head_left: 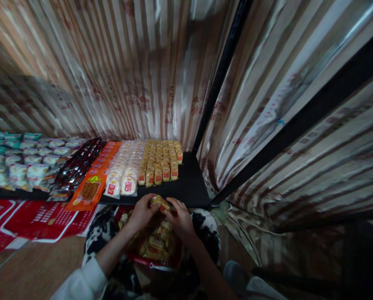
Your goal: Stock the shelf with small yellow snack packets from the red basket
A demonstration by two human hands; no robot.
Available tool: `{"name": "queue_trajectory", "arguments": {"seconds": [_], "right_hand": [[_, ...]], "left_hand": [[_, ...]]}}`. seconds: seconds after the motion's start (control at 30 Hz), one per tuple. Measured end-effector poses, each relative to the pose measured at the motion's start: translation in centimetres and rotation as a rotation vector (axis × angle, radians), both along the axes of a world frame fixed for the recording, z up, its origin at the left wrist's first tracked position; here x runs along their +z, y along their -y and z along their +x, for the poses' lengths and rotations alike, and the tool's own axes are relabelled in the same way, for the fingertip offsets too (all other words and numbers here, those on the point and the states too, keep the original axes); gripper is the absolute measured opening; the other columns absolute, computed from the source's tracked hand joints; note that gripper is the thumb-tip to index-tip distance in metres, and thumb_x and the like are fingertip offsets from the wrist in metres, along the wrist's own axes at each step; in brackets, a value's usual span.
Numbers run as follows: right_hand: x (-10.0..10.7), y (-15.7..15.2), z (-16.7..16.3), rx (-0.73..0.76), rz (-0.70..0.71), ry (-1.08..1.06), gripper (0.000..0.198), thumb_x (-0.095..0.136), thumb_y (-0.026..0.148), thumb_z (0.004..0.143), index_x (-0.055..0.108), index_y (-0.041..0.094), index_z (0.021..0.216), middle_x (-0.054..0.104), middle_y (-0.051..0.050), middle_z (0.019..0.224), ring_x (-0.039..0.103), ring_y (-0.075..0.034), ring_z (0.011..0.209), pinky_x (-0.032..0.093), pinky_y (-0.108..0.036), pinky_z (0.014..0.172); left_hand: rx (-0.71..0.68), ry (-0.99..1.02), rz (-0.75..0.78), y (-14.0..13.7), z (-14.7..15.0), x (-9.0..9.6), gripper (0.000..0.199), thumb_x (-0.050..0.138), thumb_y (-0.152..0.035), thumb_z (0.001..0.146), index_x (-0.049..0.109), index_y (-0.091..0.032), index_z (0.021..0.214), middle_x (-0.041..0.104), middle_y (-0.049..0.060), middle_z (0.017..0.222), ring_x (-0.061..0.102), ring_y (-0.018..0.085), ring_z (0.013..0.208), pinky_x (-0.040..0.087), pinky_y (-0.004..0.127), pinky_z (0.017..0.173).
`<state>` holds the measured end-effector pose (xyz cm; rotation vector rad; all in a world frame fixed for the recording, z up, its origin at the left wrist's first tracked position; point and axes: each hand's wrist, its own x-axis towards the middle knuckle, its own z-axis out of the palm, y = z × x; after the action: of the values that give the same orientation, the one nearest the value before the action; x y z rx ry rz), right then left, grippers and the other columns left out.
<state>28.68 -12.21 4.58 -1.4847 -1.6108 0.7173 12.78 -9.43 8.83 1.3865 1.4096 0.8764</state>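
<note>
Between them, my left hand (145,213) and my right hand (179,215) pinch a small yellow wrapped snack packet (160,203), close to the front edge of the black shelf (191,183). Fingers of both hands are closed on its ends. Below, a red bag (138,260) sits in my lap, with several more yellow packets (157,241) inside; my forearms cover part of it. Rows of matching yellow packets (161,156) stand on the shelf just beyond my hands. The print on the held packet is too blurred to read.
Left of the yellow rows lie white round packets (128,183), an orange snack bag (93,187), dark glossy packets (78,166) and white-and-green packets (36,173). Red printed bags (46,221) hang below the shelf edge. Black poles (220,75) and striped curtains (136,75) enclose the back and right.
</note>
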Motion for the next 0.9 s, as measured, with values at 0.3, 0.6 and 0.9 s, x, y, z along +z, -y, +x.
{"name": "queue_trajectory", "arguments": {"seconds": [0.3, 0.6, 0.9], "right_hand": [[1.2, -3.6, 4.2, -0.249, 0.096, -0.063, 0.039, 0.055, 0.037, 0.079, 0.058, 0.021, 0.114, 0.065, -0.008, 0.103, 0.058, -0.023, 0.096, 0.047, -0.039, 0.087], [-1.3, -12.8, 8.8, -0.369, 0.077, -0.422, 0.041, 0.053, 0.04, 0.073, 0.057, 0.016, 0.106, 0.068, -0.009, 0.094, 0.064, -0.02, 0.083, 0.052, -0.036, 0.078], [-3.1, -18.8, 9.3, -0.33, -0.035, -0.199, 0.033, 0.053, 0.038, 0.073, 0.062, 0.02, 0.099, 0.07, -0.005, 0.086, 0.065, -0.02, 0.077, 0.052, -0.032, 0.072]], "left_hand": [[-0.302, -0.245, 0.278, -5.6, 6.6, 4.5, 0.041, 0.058, -0.021, 0.072, 0.06, -0.018, 0.113, 0.063, 0.009, 0.109, 0.057, 0.024, 0.103, 0.042, 0.035, 0.093], [-0.156, -0.066, 0.344, -7.5, 13.6, 3.3, 0.041, 0.044, -0.023, 0.082, 0.053, -0.017, 0.121, 0.044, 0.009, 0.137, 0.036, 0.022, 0.13, 0.026, 0.038, 0.111], [-0.044, 0.121, 0.001, -10.7, 18.2, -4.2, 0.054, 0.04, -0.025, 0.085, 0.033, -0.016, 0.137, 0.031, 0.008, 0.147, 0.019, 0.019, 0.138, 0.011, 0.034, 0.116]]}}
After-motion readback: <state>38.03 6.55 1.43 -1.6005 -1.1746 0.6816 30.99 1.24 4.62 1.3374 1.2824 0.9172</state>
